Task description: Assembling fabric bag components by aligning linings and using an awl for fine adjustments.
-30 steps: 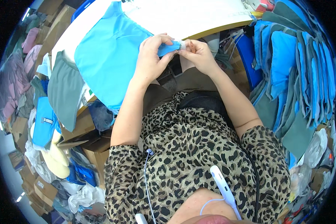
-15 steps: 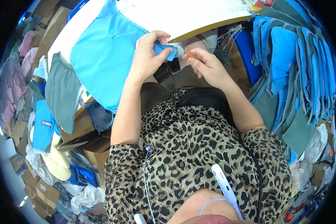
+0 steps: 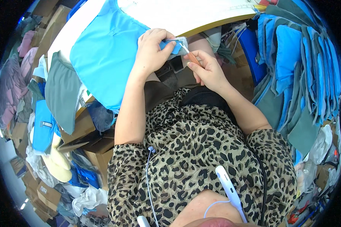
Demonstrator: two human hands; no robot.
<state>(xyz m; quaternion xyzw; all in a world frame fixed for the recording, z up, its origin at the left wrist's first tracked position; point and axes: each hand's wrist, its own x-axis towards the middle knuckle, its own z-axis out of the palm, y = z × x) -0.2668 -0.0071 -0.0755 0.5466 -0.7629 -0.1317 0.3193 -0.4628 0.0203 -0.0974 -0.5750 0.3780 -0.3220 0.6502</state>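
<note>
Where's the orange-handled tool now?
The orange-handled tool is in the right hand, upper middle of the head view, its tip near blue fabric in the left hand.

A faint sheen is seen on the smooth, lightly creased cloth of the wide bright-blue panel (image 3: 102,64); the curved grey-green cloth panel (image 3: 61,92) is finished matt. The slim orange-handled tool (image 3: 193,58) is tipped with what looks like metal. The white tabletop (image 3: 170,17) is surfaced smooth. Matt cardboard is seen in the brown box (image 3: 48,195), wrinkled, shiny plastic in the whitish translucent bag (image 3: 322,143).
</note>
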